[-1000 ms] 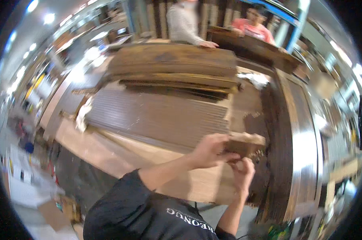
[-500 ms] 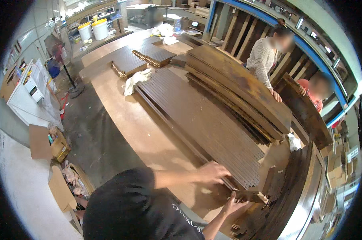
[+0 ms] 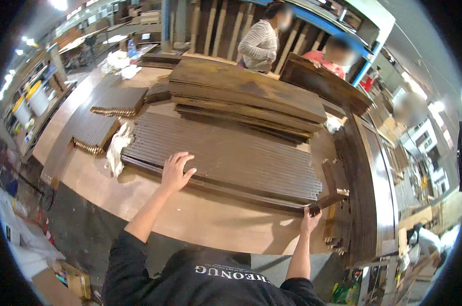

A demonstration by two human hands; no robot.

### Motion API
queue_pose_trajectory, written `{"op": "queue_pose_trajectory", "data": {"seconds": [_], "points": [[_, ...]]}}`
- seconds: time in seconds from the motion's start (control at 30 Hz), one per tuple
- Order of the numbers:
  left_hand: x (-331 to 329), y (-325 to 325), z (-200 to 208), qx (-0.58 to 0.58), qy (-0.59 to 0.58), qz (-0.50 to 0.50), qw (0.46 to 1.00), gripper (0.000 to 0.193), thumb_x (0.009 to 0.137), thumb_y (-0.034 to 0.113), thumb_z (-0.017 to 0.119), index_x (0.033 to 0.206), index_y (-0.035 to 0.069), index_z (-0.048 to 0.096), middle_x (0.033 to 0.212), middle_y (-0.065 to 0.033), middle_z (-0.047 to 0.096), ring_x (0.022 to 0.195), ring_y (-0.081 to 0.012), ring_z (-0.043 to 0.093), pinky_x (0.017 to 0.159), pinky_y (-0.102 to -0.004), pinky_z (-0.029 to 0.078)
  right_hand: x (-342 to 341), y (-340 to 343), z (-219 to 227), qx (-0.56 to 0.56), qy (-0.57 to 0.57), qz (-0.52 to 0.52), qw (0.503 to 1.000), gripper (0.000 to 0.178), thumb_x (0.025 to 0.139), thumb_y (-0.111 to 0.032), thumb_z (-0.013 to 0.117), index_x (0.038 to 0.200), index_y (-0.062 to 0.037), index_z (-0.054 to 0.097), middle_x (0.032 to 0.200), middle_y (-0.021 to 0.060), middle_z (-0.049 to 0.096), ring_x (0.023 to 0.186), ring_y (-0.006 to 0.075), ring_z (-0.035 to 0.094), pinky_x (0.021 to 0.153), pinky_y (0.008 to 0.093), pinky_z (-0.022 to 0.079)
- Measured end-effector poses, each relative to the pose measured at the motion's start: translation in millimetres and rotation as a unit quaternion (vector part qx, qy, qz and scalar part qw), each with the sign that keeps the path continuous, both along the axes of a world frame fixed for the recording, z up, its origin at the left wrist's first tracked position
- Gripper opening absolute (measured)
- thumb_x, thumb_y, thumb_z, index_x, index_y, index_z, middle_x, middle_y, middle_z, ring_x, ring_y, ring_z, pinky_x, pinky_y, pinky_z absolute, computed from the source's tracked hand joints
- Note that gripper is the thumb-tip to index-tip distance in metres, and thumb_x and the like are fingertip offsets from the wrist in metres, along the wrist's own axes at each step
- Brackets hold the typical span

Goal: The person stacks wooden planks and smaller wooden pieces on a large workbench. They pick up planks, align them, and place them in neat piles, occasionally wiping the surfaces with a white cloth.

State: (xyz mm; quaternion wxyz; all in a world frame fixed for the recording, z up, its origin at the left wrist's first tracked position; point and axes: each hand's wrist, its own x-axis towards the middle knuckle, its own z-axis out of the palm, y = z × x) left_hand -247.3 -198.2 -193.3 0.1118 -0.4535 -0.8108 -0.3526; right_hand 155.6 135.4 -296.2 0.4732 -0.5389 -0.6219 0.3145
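Observation:
A wide row of dark brown wooden slats (image 3: 220, 153) lies side by side on the table. My left hand (image 3: 176, 173) is over the near edge of this row, left of its middle, its fingers spread and holding nothing. At the row's right end, my right hand (image 3: 311, 220) is closed on the end of the nearest wooden slat (image 3: 241, 195), which runs along the front of the row. Short dark pieces (image 3: 329, 196) with pale ends lie just beyond that hand. A crumpled white cloth (image 3: 119, 148) touches the row's left end.
Behind the row stand stacked wide brown boards (image 3: 246, 89). Shorter slat bundles (image 3: 95, 133) lie at the left, and stacked dark pieces (image 3: 351, 188) at the right. Across the table (image 3: 205, 229) are two people, one in a knit sweater (image 3: 259, 46), another holding a dark board (image 3: 325, 84).
My view has swung toward the right. My left hand has moved left along the slats, away from my right hand, which stays at the right end. The sweatered person's hand has left the stacked boards.

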Motion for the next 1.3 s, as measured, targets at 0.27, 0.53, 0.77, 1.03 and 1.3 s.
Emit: {"op": "queue_pose_trajectory", "data": {"seconds": [0.27, 0.53, 0.77, 1.03, 1.3], "points": [[-61.0, 126.2, 84.2, -0.075, 0.142, -0.137, 0.977, 0.048, 0.078, 0.029, 0.068, 0.12, 0.01, 0.053, 0.128, -0.0121, 0.047, 0.122, -0.0307, 0.042, 0.1, -0.044, 0.036, -3.7, 4.4, -24.1, -0.011, 0.129, -0.019, 0.991, 0.063, 0.074, -0.019, 0.075, 0.125, -0.0023, 0.043, 0.112, 0.0116, 0.058, 0.103, 0.0234, 0.055, 0.09, 0.0344, 0.043], [-146.7, 248.7, 134.1, -0.253, 0.145, -0.057, 0.955, 0.08, 0.077, 0.041, 0.068, 0.14, 0.007, 0.031, 0.147, -0.0117, 0.028, 0.136, -0.0287, 0.025, 0.109, -0.0463, 0.026, -5.5, 16.6, -9.0, -0.008, 0.028, -0.128, 0.991, 0.057, 0.071, -0.009, 0.07, 0.123, -0.0042, 0.047, 0.106, 0.0055, 0.059, 0.096, 0.0181, 0.057, 0.087, 0.0311, 0.045], [-158.4, 269.6, 78.9, -0.117, 0.284, -0.085, 0.948, 0.046, 0.079, 0.023, 0.063, 0.119, 0.003, 0.052, 0.122, -0.0133, 0.055, 0.112, -0.0273, 0.051, 0.094, -0.0395, 0.04, 9.4, 15.6, -1.2, -0.084, 0.129, -0.064, 0.986, 0.067, 0.072, -0.008, 0.07, 0.13, -0.0032, 0.038, 0.118, 0.0075, 0.051, 0.109, 0.0198, 0.049, 0.095, 0.0328, 0.039], [-119.3, 164.3, 159.4, 0.025, 0.36, -0.186, 0.914, 0.023, 0.076, 0.003, 0.054, 0.098, 0.005, 0.063, 0.092, -0.009, 0.067, 0.081, -0.0267, 0.062, 0.074, -0.0374, 0.046, 13.3, 15.4, 46.3, -0.045, -0.005, -0.027, 0.999, 0.077, 0.071, -0.011, 0.072, 0.136, -0.0049, 0.029, 0.126, 0.0115, 0.045, 0.112, 0.0229, 0.047, 0.096, 0.0334, 0.039], [-47.4, 34.1, 193.5, -0.059, 0.244, -0.174, 0.952, 0.013, 0.08, 0.007, 0.059, 0.092, 0.004, 0.061, 0.085, -0.0116, 0.063, 0.074, -0.0314, 0.055, 0.068, -0.038, 0.041, -5.1, 21.2, 141.8, 0.08, 0.126, 0.055, 0.987, 0.084, 0.069, -0.007, 0.072, 0.139, -0.0154, 0.025, 0.131, 0.0111, 0.041, 0.117, 0.0222, 0.045, 0.098, 0.0391, 0.041]]}}
